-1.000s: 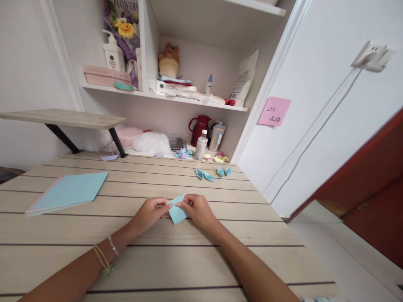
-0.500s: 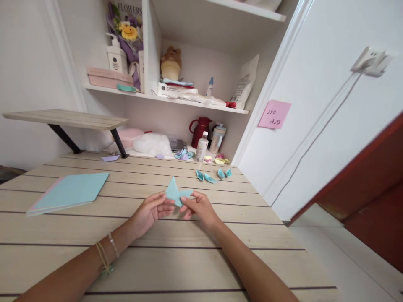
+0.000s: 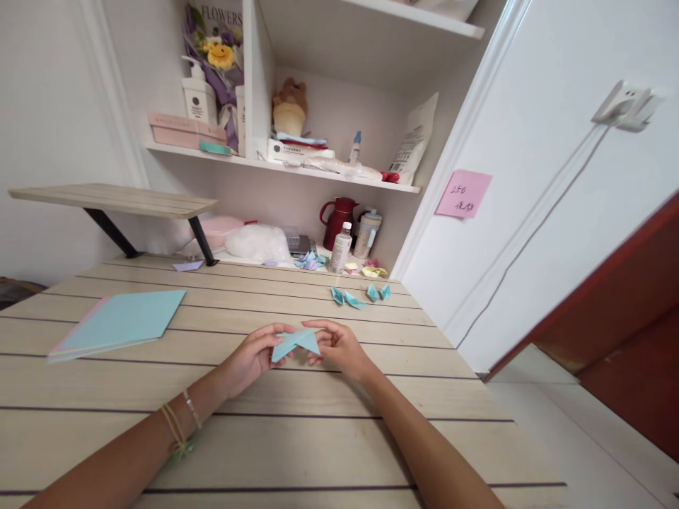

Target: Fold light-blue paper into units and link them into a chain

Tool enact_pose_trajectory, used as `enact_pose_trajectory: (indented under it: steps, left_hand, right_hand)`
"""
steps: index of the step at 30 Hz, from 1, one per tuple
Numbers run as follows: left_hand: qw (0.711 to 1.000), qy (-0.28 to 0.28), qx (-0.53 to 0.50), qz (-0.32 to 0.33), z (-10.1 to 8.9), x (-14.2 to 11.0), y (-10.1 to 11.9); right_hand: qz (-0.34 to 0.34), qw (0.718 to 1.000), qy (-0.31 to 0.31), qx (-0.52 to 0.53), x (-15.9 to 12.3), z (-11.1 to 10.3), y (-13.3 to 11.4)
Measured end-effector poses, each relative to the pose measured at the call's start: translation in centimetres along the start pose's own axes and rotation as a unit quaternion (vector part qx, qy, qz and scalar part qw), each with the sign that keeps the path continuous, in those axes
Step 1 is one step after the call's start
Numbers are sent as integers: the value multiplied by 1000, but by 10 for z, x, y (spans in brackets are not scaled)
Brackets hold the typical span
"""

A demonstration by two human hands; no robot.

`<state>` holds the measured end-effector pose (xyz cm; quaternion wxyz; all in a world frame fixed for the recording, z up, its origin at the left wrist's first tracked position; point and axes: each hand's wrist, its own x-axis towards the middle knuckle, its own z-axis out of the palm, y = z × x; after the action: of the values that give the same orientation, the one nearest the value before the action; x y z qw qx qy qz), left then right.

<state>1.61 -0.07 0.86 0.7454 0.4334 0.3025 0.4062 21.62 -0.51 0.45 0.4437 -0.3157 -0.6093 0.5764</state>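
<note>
A small folded sheet of light blue paper [image 3: 296,342] is held above the desk, with its pointed ends turned down to the left and right. My left hand [image 3: 255,359] pinches its left side between thumb and fingers. At the opposite end, my right hand [image 3: 342,348] has its fingers curled around the right corner, the index finger stretched along the top edge. The fingertips behind the paper are partly hidden. Beyond the hands lie several small folded blue paper pieces [image 3: 355,300].
A stack of coloured paper sheets [image 3: 122,322] lies at the left of the slatted desk [image 3: 297,452]. Behind it stands a raised wooden shelf [image 3: 114,199] on black legs. Along the back are a clear bottle [image 3: 340,249], a red jug [image 3: 338,223] and coloured paper scraps [image 3: 310,261].
The blue paper has been turned over: its upright point no longer sticks up, and it now lies lower and flatter between the fingers. My right hand has shifted its grip.
</note>
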Motion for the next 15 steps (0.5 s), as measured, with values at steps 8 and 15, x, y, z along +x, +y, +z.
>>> enact_pose_trajectory:
  steps: [8,15]
  left_hand:
    - [999,22,-13,28,-3,3,-4]
    - [993,104,-45,19,-8,9,-5]
  right_hand:
    - [-49,994,21,-98,-1,2,5]
    - [-176,941,12,-289,-1,-3,4]
